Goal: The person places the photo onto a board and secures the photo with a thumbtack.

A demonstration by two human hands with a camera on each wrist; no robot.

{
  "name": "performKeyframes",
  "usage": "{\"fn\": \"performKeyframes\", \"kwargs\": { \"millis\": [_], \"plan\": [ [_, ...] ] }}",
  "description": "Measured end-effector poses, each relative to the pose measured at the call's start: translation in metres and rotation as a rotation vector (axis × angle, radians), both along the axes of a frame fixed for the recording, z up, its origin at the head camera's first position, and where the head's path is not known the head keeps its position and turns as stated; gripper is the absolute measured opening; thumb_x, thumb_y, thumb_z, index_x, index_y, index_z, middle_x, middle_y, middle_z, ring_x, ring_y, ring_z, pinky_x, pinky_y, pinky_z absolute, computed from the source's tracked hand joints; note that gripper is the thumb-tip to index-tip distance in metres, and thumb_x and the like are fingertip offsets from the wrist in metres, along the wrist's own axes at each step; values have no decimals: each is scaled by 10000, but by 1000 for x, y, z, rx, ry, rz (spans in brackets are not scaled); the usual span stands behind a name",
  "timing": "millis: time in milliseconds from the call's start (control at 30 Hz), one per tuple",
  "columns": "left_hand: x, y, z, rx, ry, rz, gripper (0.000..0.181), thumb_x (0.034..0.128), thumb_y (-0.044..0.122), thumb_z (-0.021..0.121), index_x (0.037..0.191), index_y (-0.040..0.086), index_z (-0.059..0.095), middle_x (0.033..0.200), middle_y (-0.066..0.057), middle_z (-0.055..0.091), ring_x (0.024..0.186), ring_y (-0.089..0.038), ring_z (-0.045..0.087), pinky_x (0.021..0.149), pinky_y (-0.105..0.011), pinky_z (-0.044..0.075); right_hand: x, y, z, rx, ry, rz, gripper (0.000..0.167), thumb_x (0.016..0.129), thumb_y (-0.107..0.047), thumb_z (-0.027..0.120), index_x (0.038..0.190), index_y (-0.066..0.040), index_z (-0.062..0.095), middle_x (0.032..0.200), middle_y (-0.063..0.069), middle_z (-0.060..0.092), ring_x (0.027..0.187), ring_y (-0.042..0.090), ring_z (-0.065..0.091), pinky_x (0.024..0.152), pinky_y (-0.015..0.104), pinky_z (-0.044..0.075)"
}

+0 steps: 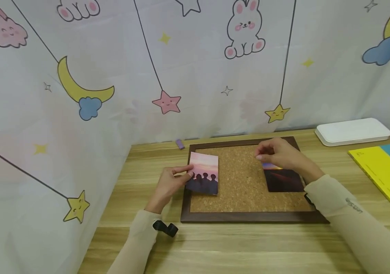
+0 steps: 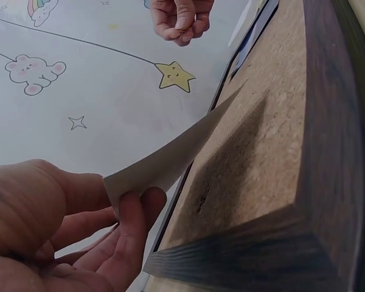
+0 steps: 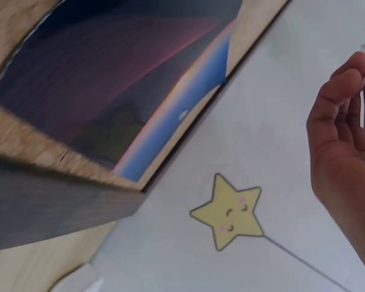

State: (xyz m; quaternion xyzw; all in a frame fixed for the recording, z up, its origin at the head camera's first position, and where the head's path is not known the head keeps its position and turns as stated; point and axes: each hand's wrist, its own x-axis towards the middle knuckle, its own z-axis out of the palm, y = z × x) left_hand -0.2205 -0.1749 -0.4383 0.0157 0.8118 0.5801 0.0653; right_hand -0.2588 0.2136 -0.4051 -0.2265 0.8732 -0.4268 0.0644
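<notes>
My left hand [image 1: 171,185] pinches the left edge of an upright photo [image 1: 204,167] with a pink sky and dark silhouettes. In the left wrist view its blank back [image 2: 164,161] slants above the corkboard [image 2: 274,146], casting a shadow. Over the board's right part hovers my right hand [image 1: 280,154], thumb and fingertips drawn together. A tiny pale glint shows at those fingertips in the right wrist view; its kind is too small to tell. Below that hand a dark sunset photo [image 1: 284,180] lies against the cork, with a small whitish pin-like spot [image 3: 182,114] near its upper edge.
The board's dark wooden frame [image 1: 250,217] rests on a wood-grain table [image 1: 236,247]. Behind it lies a small purple piece [image 1: 179,144]. A white case [image 1: 354,132] and a yellow book [image 1: 383,171] are at the right. A patterned curtain [image 1: 202,76] hangs at the back.
</notes>
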Motion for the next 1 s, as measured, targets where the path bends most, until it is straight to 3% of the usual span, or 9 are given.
{"fn": "performKeyframes", "kwargs": {
  "millis": [167, 300, 433, 600, 767, 1000],
  "plan": [
    [-4, 8, -4, -18, -4, -49, 361, 1004, 98, 740, 1356, 17, 736, 1451, -213, 686, 1195, -241, 755, 955, -340, 627, 0, -9, 2, 25, -19, -2, 99, 1039, -141, 706, 1045, -50, 745, 894, 74, 705, 797, 153, 614, 746, 286, 502],
    [-6, 14, -7, -66, 7, -72, 348, 983, 107, 765, 1320, 23, 762, 1387, -209, 728, 989, -135, 770, 823, -257, 618, -2, -15, 3, 22, -17, 13, 91, 1042, -131, 698, 1034, -49, 735, 876, 71, 691, 804, 219, 636, 731, 291, 508],
    [-10, 21, -12, -160, 64, -86, 315, 956, 124, 799, 1263, 53, 801, 1296, -173, 779, 898, -89, 695, 728, -213, 539, -4, -22, 6, 6, -22, 17, 88, 1036, -113, 700, 1039, -33, 737, 871, 59, 691, 792, 223, 634, 707, 285, 504],
    [-15, 28, -13, -316, 170, -113, 284, 932, 149, 825, 1209, 87, 832, 1243, -121, 808, 964, -171, 698, 742, -245, 525, -5, -31, 6, -21, -37, 27, 81, 1040, -113, 699, 1061, -50, 746, 903, 84, 704, 811, 254, 643, 713, 294, 510],
    [-20, 34, -12, -440, 286, -145, 293, 926, 156, 824, 1196, 40, 826, 1194, -164, 812, 945, -229, 699, 743, -290, 513, -9, -42, 6, -40, -48, 15, 123, 1055, -118, 679, 1122, -52, 759, 979, 166, 725, 854, 311, 669, 731, 319, 533],
    [-26, 41, -11, -512, 290, -139, 294, 923, 107, 828, 1204, 22, 818, 1048, -144, 814, 771, -141, 559, 659, -242, 432, -18, -56, 0, -45, -53, -2, 196, 1061, -143, 668, 1178, -20, 767, 1001, 205, 730, 872, 344, 670, 748, 327, 540]
  ]
}}
